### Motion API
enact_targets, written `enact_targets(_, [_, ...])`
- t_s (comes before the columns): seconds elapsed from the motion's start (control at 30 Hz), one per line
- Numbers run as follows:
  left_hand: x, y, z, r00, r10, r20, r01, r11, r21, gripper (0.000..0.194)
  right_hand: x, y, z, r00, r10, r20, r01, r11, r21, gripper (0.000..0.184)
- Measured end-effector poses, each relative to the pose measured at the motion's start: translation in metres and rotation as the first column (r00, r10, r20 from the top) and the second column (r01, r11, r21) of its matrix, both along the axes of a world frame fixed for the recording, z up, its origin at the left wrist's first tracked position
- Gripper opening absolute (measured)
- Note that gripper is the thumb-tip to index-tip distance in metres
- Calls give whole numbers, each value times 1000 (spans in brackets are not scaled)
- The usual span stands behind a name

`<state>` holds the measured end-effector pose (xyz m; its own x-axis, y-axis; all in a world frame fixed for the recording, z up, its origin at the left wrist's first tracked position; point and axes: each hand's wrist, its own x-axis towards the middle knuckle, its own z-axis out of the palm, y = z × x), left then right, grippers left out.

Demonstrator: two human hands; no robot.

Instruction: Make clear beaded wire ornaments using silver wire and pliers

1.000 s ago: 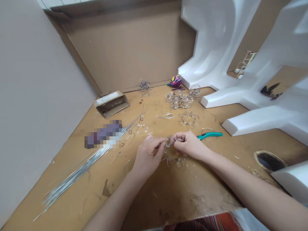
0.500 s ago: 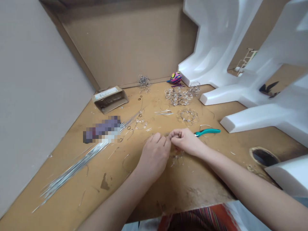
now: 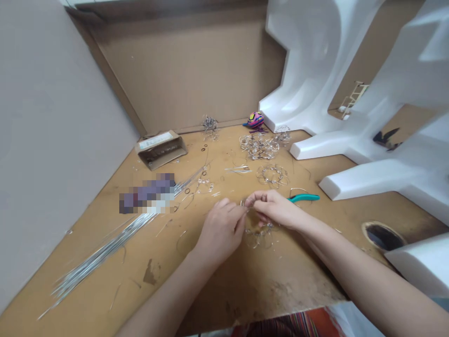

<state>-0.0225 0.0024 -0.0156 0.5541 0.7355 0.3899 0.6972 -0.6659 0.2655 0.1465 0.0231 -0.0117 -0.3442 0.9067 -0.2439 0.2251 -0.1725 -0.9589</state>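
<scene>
Both my hands are raised together over the middle of the wooden board. My left hand point(image 3: 220, 231) and my right hand point(image 3: 270, 208) pinch a thin wire loop point(image 3: 242, 203) between their fingertips. A ring-like piece of wire strung with clear beads point(image 3: 259, 236) hangs below them, partly hidden by my right hand. Teal-handled pliers point(image 3: 303, 198) lie just beyond my right hand. Several loose wire scraps point(image 3: 182, 241) lie near my left hand.
Finished beaded wire shapes point(image 3: 258, 147) lie on the wooden board point(image 3: 224, 281) toward the back, next to a small cardboard box point(image 3: 160, 150). A long wire bundle point(image 3: 101, 252) runs along the left wall. White foam forms point(image 3: 365, 154) stand at the right, near a round hole point(image 3: 383, 236).
My hands have drawn closer over the wire and shifted slightly. The beaded wire piece now shows more below my right hand. The head view has moved a little.
</scene>
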Motion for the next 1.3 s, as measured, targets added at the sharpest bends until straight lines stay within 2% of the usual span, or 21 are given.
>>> enact_targets(0.07, [1,0,-2,999,37,39,-38,999,10,27,-2,-2,2,1000,11,17,-11,1000,29,23])
enact_targets(0.2, [2,1,-5,998,39,58,-41,999,27,25,-5,-6,2,995,15,97,-24,995,94,29])
enact_targets(0.37, [2,0,-5,997,37,62,-39,999,27,24,-7,-6,-4,999,-32,41,26,991,133,28])
enact_targets(0.53, [1,-2,-1,999,39,-21,-38,996,77,27,-8,-5,-6,1000,-8,25,4,986,165,24])
enact_targets(0.7, [4,-3,-2,995,53,-90,-37,985,171,21,-12,-8,-8,999,-30,15,27,984,175,30])
enact_targets(0.87, [5,-2,-6,985,1,-172,47,961,272,20,-13,-10,-10,998,-46,29,41,987,154,43])
enact_targets(1.0, [3,-1,-5,969,-40,-243,102,964,246,19,-11,-10,-4,999,-43,21,40,992,121,42])
enact_targets(1.1, [2,0,-4,961,-59,-269,125,964,236,18,-10,-10,2,998,-36,-52,38,998,50,43])
enact_targets(1.3, [6,-2,-7,963,-30,-267,102,961,257,19,-12,-11,5,998,-34,-51,34,999,5,51])
